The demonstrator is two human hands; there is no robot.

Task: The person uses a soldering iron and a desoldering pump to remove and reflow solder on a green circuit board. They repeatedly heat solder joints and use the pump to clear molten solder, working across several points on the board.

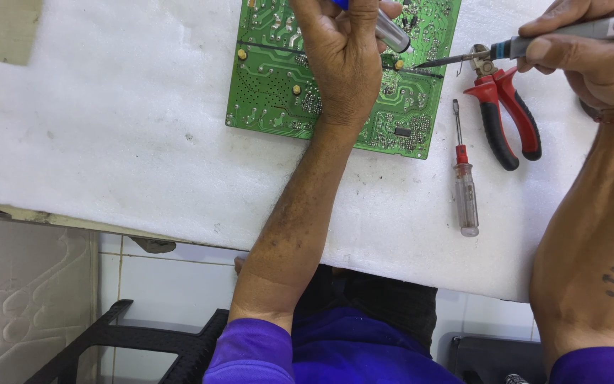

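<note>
A green circuit board [271, 78] lies solder-side up on a white foam sheet [108, 142]. My left hand [346, 60] rests over the board's middle and grips a cylindrical tool with a silver tip and blue end [391, 32], its tip pointing down-right at the board. My right hand [591, 53] at the upper right holds a grey soldering iron [534, 44] like a pen. Its thin metal tip [438, 61] reaches left to the board's right part, close to the other tool's tip.
Red-and-black pliers [506, 114] lie on the foam right of the board. A small screwdriver [465, 178] with a red and clear handle lies below them. A black plastic frame [143, 341] and tiled floor show beneath the table edge.
</note>
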